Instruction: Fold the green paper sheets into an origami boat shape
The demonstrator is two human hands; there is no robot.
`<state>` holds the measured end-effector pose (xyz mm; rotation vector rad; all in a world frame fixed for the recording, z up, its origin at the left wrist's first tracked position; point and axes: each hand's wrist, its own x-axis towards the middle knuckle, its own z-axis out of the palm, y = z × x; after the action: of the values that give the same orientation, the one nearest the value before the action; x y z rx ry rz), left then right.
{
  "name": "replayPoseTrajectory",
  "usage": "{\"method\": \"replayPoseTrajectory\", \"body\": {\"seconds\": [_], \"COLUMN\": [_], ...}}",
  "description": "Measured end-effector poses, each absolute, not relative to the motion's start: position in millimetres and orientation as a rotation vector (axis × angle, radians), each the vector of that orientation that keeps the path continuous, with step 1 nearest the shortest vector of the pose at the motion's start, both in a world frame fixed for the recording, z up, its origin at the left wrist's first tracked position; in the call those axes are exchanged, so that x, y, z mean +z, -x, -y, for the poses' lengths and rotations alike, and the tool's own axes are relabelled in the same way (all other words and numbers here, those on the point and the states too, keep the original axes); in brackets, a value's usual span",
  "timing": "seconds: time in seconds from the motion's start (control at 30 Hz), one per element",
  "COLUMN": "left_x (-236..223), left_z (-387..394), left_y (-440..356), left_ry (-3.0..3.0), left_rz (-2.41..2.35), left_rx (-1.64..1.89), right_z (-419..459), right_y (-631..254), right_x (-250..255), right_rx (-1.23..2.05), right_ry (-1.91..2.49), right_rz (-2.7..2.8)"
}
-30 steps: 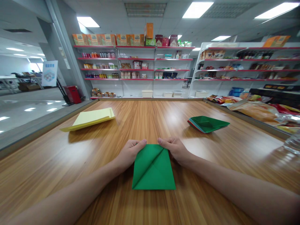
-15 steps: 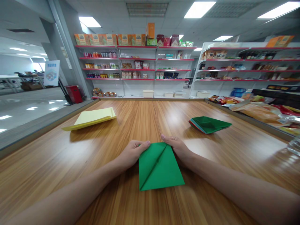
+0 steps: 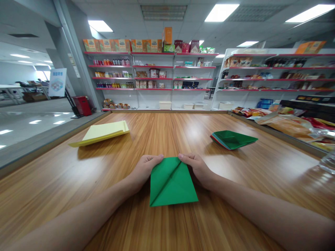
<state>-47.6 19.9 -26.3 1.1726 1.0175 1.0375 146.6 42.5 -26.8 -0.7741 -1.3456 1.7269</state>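
Between my hands is a green sheet of paper (image 3: pixel 174 186), with a diagonal crease running from its upper right to its lower left corner. My left hand (image 3: pixel 146 170) grips the upper left corner, thumb on top. At the upper right corner, by the end of the crease, my right hand (image 3: pixel 199 169) pinches the paper the same way. The fingers under the sheet are hidden. Further off to the right lies a stack of coloured paper (image 3: pixel 232 139), dark green on top with red and blue edges below. A pad of yellow paper (image 3: pixel 104 132) lies to the left.
The wooden table (image 3: pixel 162 136) has a raised rim. Snack packets (image 3: pixel 290 125) lie beyond its right rim, and a clear plastic object (image 3: pixel 328 162) stands at the right edge. Shelves (image 3: pixel 154 89) of goods line the back, with a sign board (image 3: pixel 57 82) at left.
The green paper has shifted slightly left and away from me, with both hands still on its upper corners. My right thumb has moved a little left and down.
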Motion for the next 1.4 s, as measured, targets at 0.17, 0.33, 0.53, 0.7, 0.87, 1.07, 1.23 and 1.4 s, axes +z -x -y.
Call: {"method": "replayPoseTrajectory", "body": {"seconds": [0.17, 0.33, 0.53, 0.7, 0.87, 1.07, 1.23, 1.4], "left_x": [-25.2, -23.1, -21.3, -21.1, -19.7, -22.5, -25.6, -21.0], "left_z": [-19.5, -17.3, -15.8, -16.5, -14.2, -15.9, -20.7, -17.4], "left_y": [47.2, 45.9, 44.6, 44.3, 40.8, 40.2, 42.2, 40.1], "left_ry": [-1.194, -1.243, -1.303, -1.334, -1.292, -1.091, -1.019, -1.104], "left_rz": [-1.036, -1.027, -1.004, -0.996, -1.004, -1.080, -1.084, -1.043], "left_rx": [1.034, 1.026, 1.003, 0.991, 1.018, 1.384, 1.519, 1.413], "right_z": [-45.9, -47.4, -48.4, -48.4, -47.3, -51.9, -51.8, -47.2], "right_y": [-147.3, -148.4, -148.2, -148.0, -146.7, -148.0, -146.3, -144.8], "right_x": [-33.5, -34.5, -34.6, -31.1, -25.7, -25.7, -26.6, -28.3], "right_rx": [1.597, 1.485, 1.464, 1.602, 1.729, 1.815, 1.660, 1.560], "right_ry": [0.812, 0.911, 0.923, 0.933, 0.939, 0.759, 0.735, 0.947], "right_rz": [1.512, 1.621, 1.634, 1.469, 1.269, 1.122, 1.198, 1.756]}}
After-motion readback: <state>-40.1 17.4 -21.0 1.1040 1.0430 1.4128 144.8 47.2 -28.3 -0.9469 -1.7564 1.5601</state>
